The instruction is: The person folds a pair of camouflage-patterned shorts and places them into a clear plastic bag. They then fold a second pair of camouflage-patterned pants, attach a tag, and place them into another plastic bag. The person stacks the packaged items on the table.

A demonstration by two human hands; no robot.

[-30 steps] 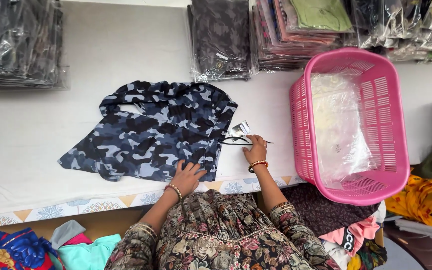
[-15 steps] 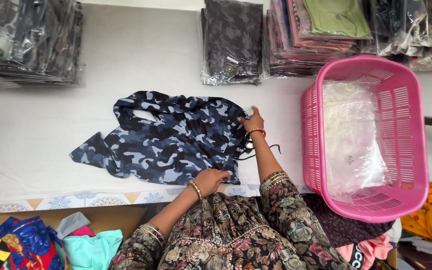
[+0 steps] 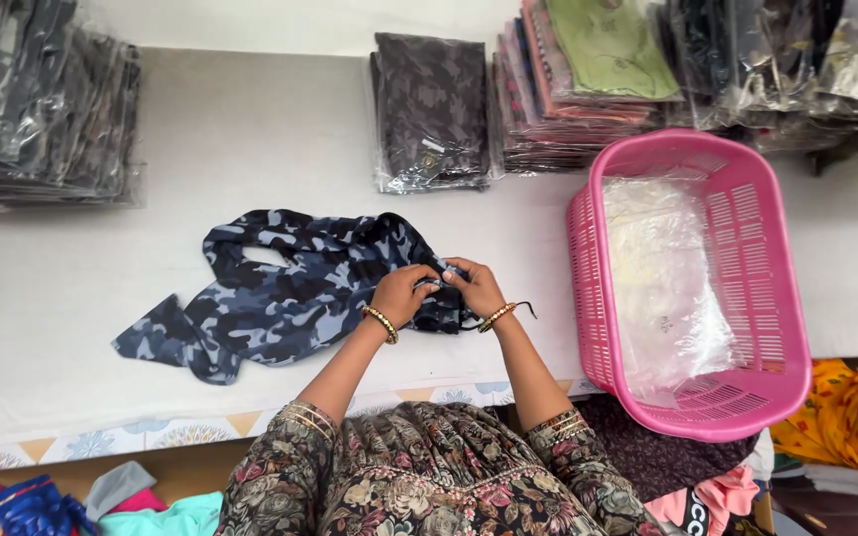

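Now both hands, left hand (image 3: 404, 295) and right hand (image 3: 474, 286), pinch the camouflage garment (image 3: 280, 293); loose bunched cloth could slip off the counter (image 3: 71, 298).

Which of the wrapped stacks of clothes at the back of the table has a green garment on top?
The tall stack directly behind the pink basket, right of the small dark patterned pack. Only it shows a green top piece; the other stacks look dark.
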